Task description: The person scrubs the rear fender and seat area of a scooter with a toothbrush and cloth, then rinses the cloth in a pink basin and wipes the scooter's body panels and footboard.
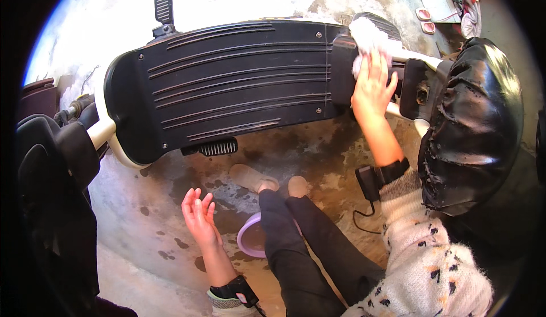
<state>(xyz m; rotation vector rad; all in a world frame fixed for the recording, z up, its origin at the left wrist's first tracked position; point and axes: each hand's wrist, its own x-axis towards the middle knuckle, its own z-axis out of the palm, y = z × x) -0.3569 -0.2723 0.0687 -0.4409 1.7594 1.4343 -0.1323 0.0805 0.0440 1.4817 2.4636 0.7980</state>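
Note:
My right hand (373,87) lies over a whitish cloth (369,37), its fingers spread against the lower end of it. The cloth rests at the right end of an electric scooter's black ribbed footboard (243,74), by the white frame tube (416,57). How firmly the fingers grip the cloth is hidden. My left hand (200,219) is raised over the floor below the footboard, fingers apart and slightly curled, holding nothing. A black, wrinkled scooter seat (477,125) stands right of my right hand.
A purple-rimmed basin (244,236) stands on the wet, stained floor beside my legs. Foot pegs (164,3) (218,147) stick out from both sides of the footboard. The scooter's black front part (55,197) is at the left. Pink-and-white slippers (428,27) lie at the upper right.

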